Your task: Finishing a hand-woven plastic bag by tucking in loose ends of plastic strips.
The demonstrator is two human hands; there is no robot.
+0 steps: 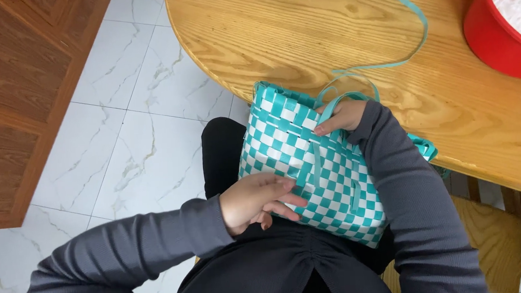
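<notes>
- On the person's lap, against the near edge of the wooden surface (338, 35), rests a teal-and-white woven basket (309, 168), its long axis running from upper left to lower right.
- The left hand (254, 201) lies nearest, fingers (284, 206) loosely together, pressing the basket's lower woven face.
- Farther up, the right hand (342, 116) has its fingers pinched on a teal strip (330, 110) at the basket's top edge.
- Beyond, the strip's loose end curls across the surface toward a red tub (492, 39) of white shreds.
</notes>
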